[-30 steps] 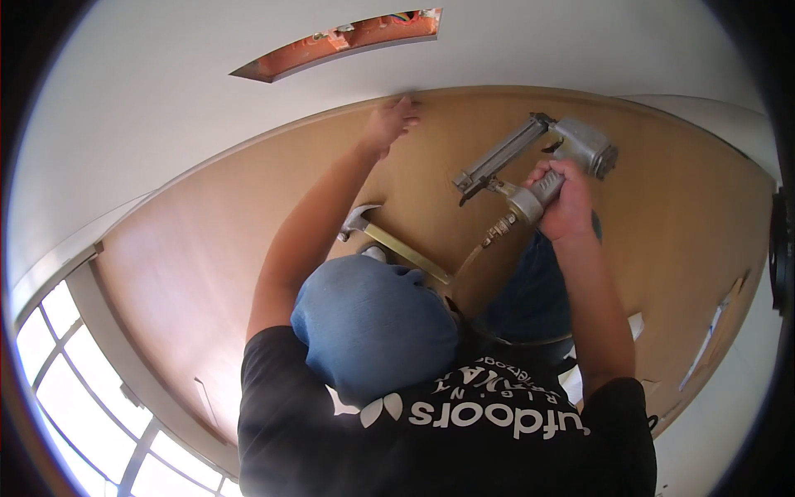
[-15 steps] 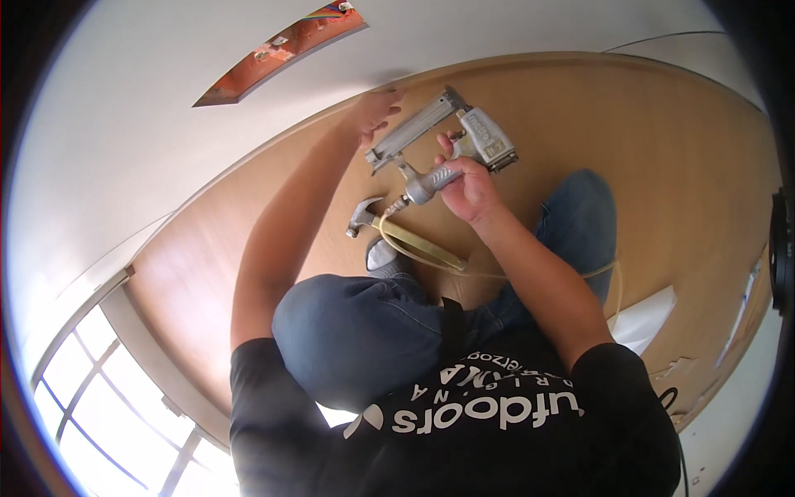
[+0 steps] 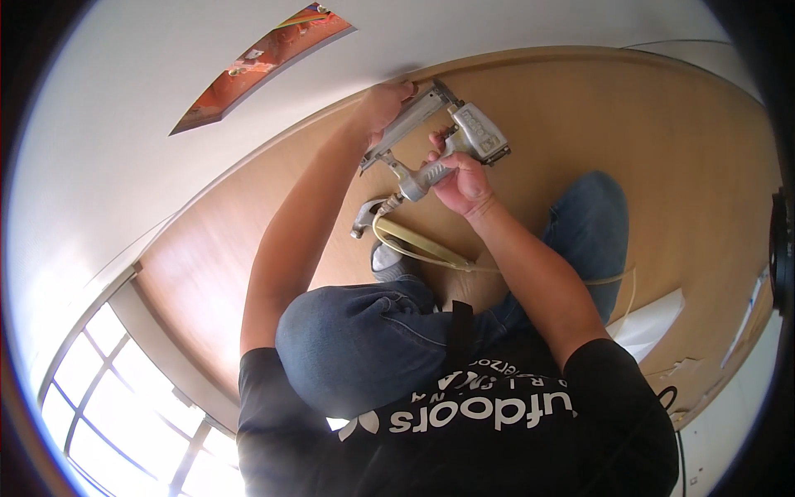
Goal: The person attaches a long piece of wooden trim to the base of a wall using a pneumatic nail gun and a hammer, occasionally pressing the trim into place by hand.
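My right hand [image 3: 465, 184] is wrapped around the grip of a silver pneumatic nail gun [image 3: 483, 132]. Its long magazine slants down to the left, and its nose is close to the wooden trim strip [image 3: 530, 56] along the foot of the wall. Just left of the magazine, my left hand [image 3: 386, 109] is at that strip with bent fingers. The magazine partly hides those fingers, so whatever they pinch or press cannot be made out. A pale air hose [image 3: 401, 247] runs from the gun's handle. Below the gun, a claw hammer [image 3: 426, 242] lies on the wooden floor, partly crossed by the hose.
A white wall [image 3: 124, 157] rises beyond the strip, with a cut-out [image 3: 261, 66] exposing orange-red material and coloured wires. My bent legs [image 3: 356, 348] take up the near floor. White sheet material [image 3: 650, 323] lies at the right. A bright gridded window [image 3: 124, 398] is at lower left.
My left hand has moved slightly up and right, closer to the strip and the gun. The nail gun has shifted a little left and up in my right hand.
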The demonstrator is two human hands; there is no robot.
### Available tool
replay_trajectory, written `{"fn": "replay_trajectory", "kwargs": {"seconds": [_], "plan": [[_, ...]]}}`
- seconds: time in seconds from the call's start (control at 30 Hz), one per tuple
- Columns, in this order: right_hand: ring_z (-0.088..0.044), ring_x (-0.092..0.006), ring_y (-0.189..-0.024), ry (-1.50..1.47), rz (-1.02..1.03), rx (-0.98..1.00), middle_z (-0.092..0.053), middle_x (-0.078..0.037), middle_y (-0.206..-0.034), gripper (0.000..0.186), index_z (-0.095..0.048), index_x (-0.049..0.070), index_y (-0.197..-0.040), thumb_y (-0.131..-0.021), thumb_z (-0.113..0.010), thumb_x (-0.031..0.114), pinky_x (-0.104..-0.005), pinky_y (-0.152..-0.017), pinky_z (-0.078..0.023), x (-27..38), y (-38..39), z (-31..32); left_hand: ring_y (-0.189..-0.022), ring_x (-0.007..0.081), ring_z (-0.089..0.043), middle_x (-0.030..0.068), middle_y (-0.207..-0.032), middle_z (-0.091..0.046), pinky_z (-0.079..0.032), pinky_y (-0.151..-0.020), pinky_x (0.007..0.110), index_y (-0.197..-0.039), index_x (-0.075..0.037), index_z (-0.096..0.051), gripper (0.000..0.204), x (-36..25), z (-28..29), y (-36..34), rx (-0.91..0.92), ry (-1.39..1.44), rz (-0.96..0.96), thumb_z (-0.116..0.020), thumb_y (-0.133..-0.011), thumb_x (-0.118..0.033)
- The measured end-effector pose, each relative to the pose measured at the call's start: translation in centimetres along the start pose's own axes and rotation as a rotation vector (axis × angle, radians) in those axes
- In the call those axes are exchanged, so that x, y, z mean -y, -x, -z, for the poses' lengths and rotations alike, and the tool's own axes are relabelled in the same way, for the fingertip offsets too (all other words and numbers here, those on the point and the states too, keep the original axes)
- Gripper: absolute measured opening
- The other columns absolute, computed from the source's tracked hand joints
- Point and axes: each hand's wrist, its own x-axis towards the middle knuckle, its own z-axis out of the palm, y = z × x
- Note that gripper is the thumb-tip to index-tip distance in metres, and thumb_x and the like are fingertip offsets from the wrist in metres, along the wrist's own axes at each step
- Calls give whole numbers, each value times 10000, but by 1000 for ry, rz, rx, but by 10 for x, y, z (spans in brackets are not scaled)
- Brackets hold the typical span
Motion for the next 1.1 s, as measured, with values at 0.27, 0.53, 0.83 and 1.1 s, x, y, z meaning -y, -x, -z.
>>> {"fn": "replay_trajectory", "kwargs": {"seconds": [0.27,0.53,0.83,1.1], "plan": [[-593,-175,-942,51,3,28,-594,-2,-1145,504,-566,153,-1235,-769,-574,-38,-396,-935,-480,0,-5,7,-846,194,-647,115,-1001,-726,-529,-777,383,-1091,4,-732,350,8,3,-4,-14,27,-61,-615,-1032,-321],[-593,-180,-949,3,-6,47,-584,-12,-1134,506,-560,144,-1238,-770,-569,-47,-392,-935,-483,-4,-9,10,-904,208,-683,133,-1080,-721,-575,-826,356,-1212,41,-672,354,10,8,-10,24,6,-65,-522,-1076,-250],[-593,-177,-959,24,9,-10,-621,-56,-1259,531,-569,142,-1279,-778,-578,-35,-369,-964,-474,4,3,-1,-1089,230,-668,128,-1210,-702,-508,-976,384,-1247,18,-670,335,5,2,-14,-36,-77,-130,-532,-1047,-214],[-591,-197,-978,31,-146,-54,-616,-102,-1215,549,-539,160,-1316,-795,-592,-6,-377,-946,-482,7,8,-8,-1153,241,-657,97,-1204,-729,-485,-1015,351,-1316,-48,-682,383,19,40,-26,-182,-486,-380,-596,-1010,-261]]}}
